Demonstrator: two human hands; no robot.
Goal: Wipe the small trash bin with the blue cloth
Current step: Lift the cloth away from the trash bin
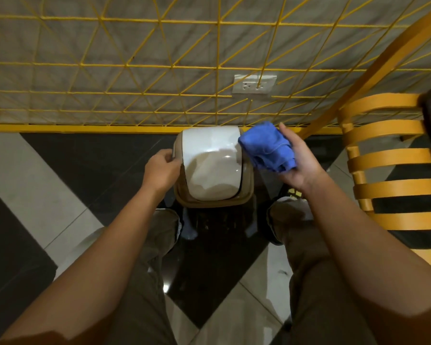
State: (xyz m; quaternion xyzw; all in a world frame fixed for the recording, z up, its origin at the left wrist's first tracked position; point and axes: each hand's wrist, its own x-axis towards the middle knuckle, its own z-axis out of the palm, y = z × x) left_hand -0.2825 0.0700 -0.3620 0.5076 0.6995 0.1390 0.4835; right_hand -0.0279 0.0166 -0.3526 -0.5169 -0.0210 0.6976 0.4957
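The small trash bin (212, 168) stands on the floor between my feet, against the wall; it has a brown body and a white curved swing lid. My left hand (161, 170) grips the bin's left rim, its fingers curled over the edge beside the lid. A bunched blue cloth (266, 146) sits in my right hand (300, 160), held just right of the bin. The cloth's left corner overlaps the lid's upper right edge; whether it touches I cannot tell.
A yellow wire grid (159, 70) covers the grey wall behind the bin, with a white socket plate (254, 83). A yellow slatted chair (388, 165) stands close on the right. The floor (35, 195) is glossy black and white tile.
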